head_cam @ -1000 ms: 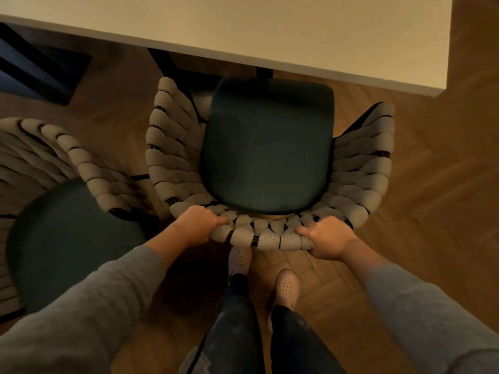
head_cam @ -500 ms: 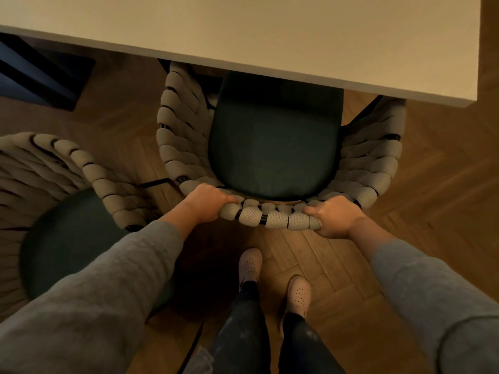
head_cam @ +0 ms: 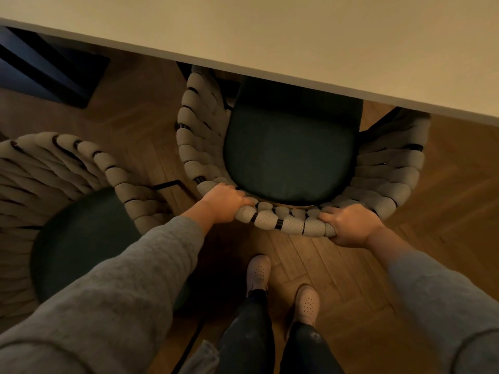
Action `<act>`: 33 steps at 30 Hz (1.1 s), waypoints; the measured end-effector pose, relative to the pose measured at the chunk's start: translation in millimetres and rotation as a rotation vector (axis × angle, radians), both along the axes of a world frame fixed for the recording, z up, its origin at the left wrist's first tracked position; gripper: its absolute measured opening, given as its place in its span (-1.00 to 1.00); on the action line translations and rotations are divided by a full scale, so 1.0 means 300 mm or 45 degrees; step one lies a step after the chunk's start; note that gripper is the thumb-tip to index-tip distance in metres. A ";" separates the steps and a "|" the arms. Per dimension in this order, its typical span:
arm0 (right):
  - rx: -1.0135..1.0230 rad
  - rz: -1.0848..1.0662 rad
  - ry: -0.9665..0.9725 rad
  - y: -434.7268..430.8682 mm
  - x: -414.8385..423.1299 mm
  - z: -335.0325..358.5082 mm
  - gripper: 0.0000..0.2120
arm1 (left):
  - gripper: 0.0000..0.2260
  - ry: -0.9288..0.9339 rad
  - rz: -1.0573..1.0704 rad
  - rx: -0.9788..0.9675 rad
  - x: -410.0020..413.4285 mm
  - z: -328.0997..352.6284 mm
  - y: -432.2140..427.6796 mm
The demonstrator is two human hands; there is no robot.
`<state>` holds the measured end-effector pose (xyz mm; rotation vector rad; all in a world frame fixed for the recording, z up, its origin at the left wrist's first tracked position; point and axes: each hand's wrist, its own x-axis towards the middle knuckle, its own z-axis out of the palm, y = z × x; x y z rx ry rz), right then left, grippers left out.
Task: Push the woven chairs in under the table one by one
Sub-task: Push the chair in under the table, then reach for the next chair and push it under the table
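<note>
Tabletop (head_cam: 270,31) overhangs chair (head_cam: 291,163) in left grip (head_cam: 224,203), right grip (head_cam: 351,225)

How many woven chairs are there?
2. The middle woven chair is partly under the table, gripped by the left hand and right hand. The left woven chair stands beside it. Others may be hidden.

Home dining area: pale table (head_cam: 297,31), woven chairs (head_cam: 391,179), herringbone parquet floor (head_cam: 445,211).

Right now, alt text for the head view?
A left hand and right hand grip the back rail of a beige woven chair with a dark green seat, its front under the pale tabletop. A second matching woven chair stands to its left.
</note>
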<state>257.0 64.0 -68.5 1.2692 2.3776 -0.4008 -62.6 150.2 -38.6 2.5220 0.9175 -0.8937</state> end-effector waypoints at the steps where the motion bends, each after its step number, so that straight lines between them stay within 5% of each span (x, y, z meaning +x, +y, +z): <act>1: -0.007 -0.009 -0.008 0.004 0.001 0.000 -0.60 | -0.49 -0.004 -0.004 0.002 0.002 0.000 0.006; 11: -0.169 -0.231 -0.041 0.026 -0.054 0.044 -0.64 | -0.45 0.082 0.167 0.305 0.002 0.016 -0.070; 18: -0.337 -0.354 -0.040 0.028 -0.104 0.099 -0.20 | -0.31 -0.371 0.588 0.423 -0.076 0.014 -0.329; 25: 0.083 0.116 0.450 -0.013 -0.425 0.158 -0.22 | -0.38 -0.296 1.018 0.421 -0.244 0.039 -0.623; 33: -0.026 0.363 0.528 -0.171 -0.846 0.202 -0.27 | -0.44 -0.102 1.388 0.487 -0.528 0.092 -0.988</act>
